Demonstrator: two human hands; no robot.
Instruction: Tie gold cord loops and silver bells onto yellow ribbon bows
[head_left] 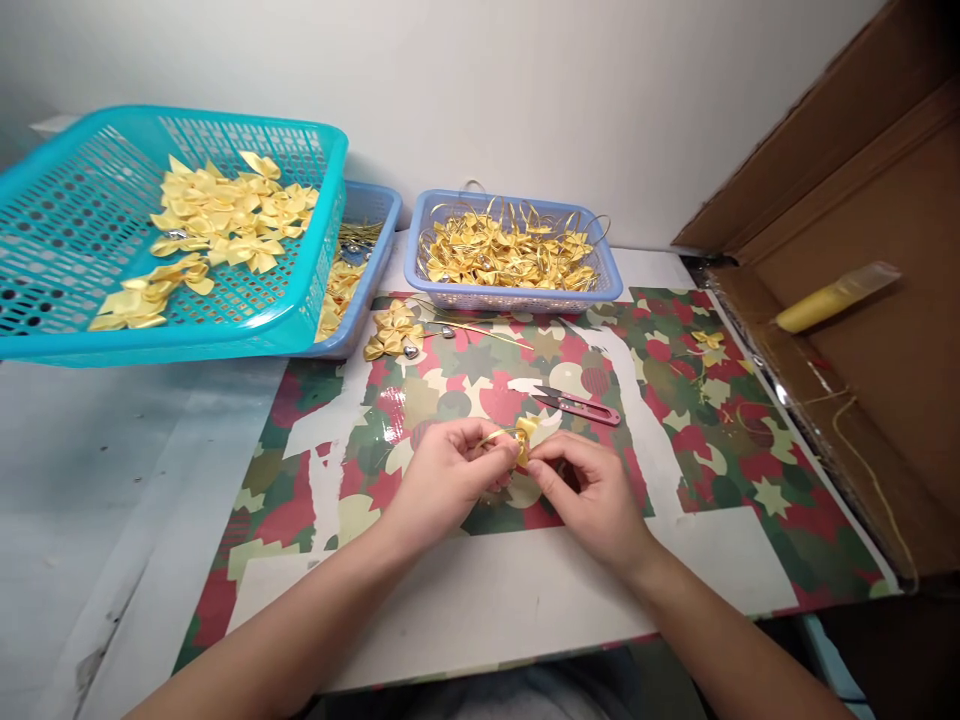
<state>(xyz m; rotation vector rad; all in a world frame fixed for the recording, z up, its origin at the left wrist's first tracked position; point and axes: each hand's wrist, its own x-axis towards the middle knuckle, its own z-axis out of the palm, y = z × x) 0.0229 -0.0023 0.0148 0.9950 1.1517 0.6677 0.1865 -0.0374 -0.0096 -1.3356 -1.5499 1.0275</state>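
Between my two hands is a small yellow ribbon bow (528,432) with a loop of gold cord (491,437). My left hand (454,475) pinches the bow and cord between thumb and fingertips. From the other side, the thumb and forefinger of my right hand (589,485) close on the bow's lower edge; the fingertips hide much of it. Just beyond lies a pair of thread snips (577,405) with dark blades and a pinkish handle. Further back, a small pile of yellow bows (394,330) rests with silver bells (410,352) and gold cords (487,333).
A turquoise basket (315,290) of yellow bows stands at left, overlapping a blue basket (375,270). Another blue basket (517,300) at the back holds looped bows. Cardboard (847,200) walls the right side, with a yellow tube (832,298) there. Yellow scraps (707,342) lie at right.
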